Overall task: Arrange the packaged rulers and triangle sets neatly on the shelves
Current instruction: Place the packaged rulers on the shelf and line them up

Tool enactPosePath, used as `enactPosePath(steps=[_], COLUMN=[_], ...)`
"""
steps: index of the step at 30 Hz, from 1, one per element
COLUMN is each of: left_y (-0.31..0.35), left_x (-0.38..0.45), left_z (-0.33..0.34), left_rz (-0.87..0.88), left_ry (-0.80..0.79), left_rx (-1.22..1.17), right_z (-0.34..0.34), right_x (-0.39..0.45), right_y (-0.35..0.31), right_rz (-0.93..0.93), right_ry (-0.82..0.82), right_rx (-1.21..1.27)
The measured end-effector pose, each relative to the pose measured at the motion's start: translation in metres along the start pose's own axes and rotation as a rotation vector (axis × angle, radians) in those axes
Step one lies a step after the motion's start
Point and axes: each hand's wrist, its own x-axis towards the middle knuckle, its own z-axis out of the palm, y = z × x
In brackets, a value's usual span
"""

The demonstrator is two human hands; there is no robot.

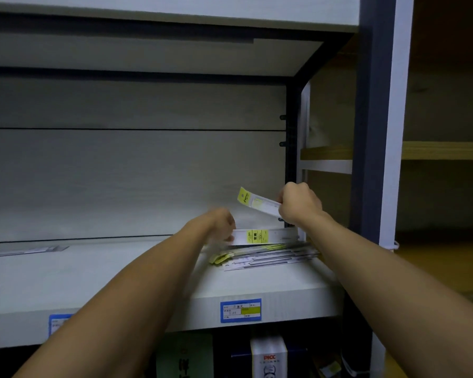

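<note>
Two bare arms reach over the shelf (257,285). The right hand (298,204) curls tight around one ruler pack (258,203), held up in the air. The blurry left hand (221,225) pinches another pack (260,237) above the messy pile (265,256). I think sorting is underway; next, lay each pack flat and straight.

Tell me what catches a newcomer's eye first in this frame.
The right hand holds a yellow-tagged packaged ruler raised above the shelf. Just below, the blurred left hand grips another package atop a messy pile at the shelf's right end.
</note>
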Motion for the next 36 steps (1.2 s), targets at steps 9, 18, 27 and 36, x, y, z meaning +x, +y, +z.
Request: enactPosePath(steps=[9,18,27,36], left_y=[-0.033,-0.114,-0.232,-0.312], left_x=[-0.013,-0.036,-0.063,-0.075], left_z=[-0.021,-0.05,-0.074,-0.097], left_rz=[-0.013,-0.1,-0.162,-0.14], left_ry=[0.274,0.358,0.362,0.363], left_rx=[-0.072,-0.012,0.007,-0.015], right_z=[0.012,0.031,0.058,0.083], right_x=[0.001,0.0,-0.021,-0.025], right_y=[-0.011,-0.07,-0.173,-0.258], right_rz=[-0.054,-0.05,-0.031,-0.174], right_ry=[0.012,-0.025,-0.051,0.002], right_rx=[0.096,0.177,0.148,0.024])
